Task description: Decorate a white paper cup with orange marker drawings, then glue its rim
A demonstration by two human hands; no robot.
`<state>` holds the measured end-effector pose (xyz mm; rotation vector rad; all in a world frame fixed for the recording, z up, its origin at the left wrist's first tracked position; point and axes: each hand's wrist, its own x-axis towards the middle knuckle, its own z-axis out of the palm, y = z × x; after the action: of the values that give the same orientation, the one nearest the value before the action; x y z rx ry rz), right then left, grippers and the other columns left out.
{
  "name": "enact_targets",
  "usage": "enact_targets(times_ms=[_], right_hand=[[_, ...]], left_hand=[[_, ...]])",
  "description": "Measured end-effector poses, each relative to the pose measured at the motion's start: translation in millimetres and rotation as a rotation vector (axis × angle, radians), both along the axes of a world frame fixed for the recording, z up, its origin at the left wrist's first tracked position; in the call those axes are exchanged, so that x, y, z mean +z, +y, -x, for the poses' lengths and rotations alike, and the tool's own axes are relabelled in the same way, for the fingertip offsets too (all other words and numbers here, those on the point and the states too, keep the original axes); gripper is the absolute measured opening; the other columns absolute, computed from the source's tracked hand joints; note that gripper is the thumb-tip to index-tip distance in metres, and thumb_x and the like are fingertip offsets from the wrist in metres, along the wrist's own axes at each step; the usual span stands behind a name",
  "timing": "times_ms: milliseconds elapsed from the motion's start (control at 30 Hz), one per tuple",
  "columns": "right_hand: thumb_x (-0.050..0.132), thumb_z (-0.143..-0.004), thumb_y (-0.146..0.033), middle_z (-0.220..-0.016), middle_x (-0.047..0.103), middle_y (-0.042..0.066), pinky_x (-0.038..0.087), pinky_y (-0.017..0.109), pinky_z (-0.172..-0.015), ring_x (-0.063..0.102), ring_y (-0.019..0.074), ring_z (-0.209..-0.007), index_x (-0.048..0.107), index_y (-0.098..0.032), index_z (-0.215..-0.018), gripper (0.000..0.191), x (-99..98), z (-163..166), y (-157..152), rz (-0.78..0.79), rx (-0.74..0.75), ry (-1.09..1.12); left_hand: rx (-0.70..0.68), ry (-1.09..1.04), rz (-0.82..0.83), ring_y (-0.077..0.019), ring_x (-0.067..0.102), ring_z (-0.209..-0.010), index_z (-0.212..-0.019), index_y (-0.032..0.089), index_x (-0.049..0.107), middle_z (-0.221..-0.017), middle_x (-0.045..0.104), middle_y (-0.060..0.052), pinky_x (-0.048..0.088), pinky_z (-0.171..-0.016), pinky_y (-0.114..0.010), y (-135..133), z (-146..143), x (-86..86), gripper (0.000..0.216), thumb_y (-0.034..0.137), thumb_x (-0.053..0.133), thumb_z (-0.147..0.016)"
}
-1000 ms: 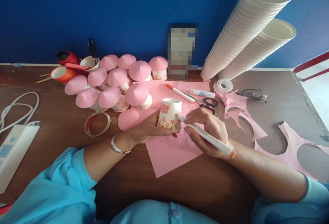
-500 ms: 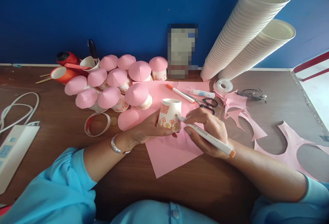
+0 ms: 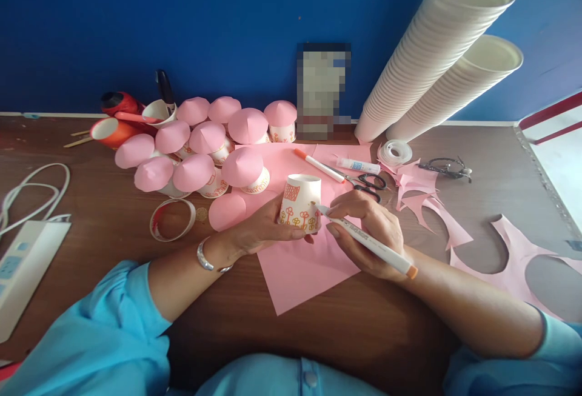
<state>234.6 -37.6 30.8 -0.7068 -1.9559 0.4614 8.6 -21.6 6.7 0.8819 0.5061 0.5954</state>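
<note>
Here, in our left hand (image 3: pixel 266 226), we hold a white paper cup (image 3: pixel 301 193), narrow end up, pinched by its lower side between thumb and fingers, over the flat pink paper sheets (image 3: pixel 300 281) on the dark brown wooden table (image 3: pixel 254 335). Orange and yellow flowers ring its lower part, with a red-orange hatched patch above them. In our right hand (image 3: pixel 370 232) we grip a white marker with an orange end (image 3: pixel 375 247), squeezed between thumb and fingers, its tip at the cup's right side just beside a small dark-yellow mark; whether it touches, we cannot tell. Beyond our hands we see a white marker with red-orange ends (image 3: pixel 318 165), a white glue tube (image 3: pixel 359 165) and black-handled scissors (image 3: pixel 371 181) near one another. To the left stand white paper cups with pink paper cone tops (image 3: pixel 242 167), grouped closely, and to the right lie cut pink paper scraps (image 3: pixel 513 250), with two tall stacks of white paper cups (image 3: pixel 431 56) leaning behind them by the blue wall (image 3: pixel 204 26)
</note>
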Motion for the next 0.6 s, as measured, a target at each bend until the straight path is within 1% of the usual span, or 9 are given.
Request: enact_targets(times_ms=[133, 400, 600], right_hand=[[0.062, -0.095, -0.011, -0.083, 0.068, 0.003, 0.059, 0.031, -0.065, 0.070, 0.0184, -0.075, 0.060, -0.022, -0.108, 0.017, 1.1, -0.8, -0.2, 0.001, 0.000, -0.003], [0.062, -0.095, -0.010, -0.083, 0.067, 0.003, 0.059, 0.030, -0.064, 0.070, 0.0177, -0.073, 0.059, -0.021, -0.106, 0.016, 1.3, -1.2, -0.9, 0.008, -0.004, -0.005], [0.062, -0.095, -0.010, -0.083, 0.067, 0.003, 0.059, 0.030, -0.064, 0.069, 0.0173, -0.074, 0.059, -0.021, -0.106, 0.016, 2.3, -0.8, -1.3, 0.006, -0.007, -0.023]], left_hand=[[-0.007, -0.009, -0.003, -0.0197, 0.066, -0.101, -0.120, 0.020, 0.070, -0.109, 0.070, -0.007, 0.058, -0.088, -0.034, 0.1, 0.6, -3.7, 0.037, 0.022, 0.081, -0.085], [0.011, -0.010, -0.002, -0.0204, 0.066, -0.100, -0.119, 0.019, 0.070, -0.106, 0.070, -0.007, 0.058, -0.087, -0.034, -0.3, -0.6, -1.8, 0.038, 0.024, 0.083, -0.084], [-0.001, -0.011, -0.004, -0.0199, 0.066, -0.101, -0.119, 0.019, 0.069, -0.108, 0.070, -0.008, 0.058, -0.088, -0.033, 0.0, -0.1, -4.7, 0.036, 0.024, 0.082, -0.085]])
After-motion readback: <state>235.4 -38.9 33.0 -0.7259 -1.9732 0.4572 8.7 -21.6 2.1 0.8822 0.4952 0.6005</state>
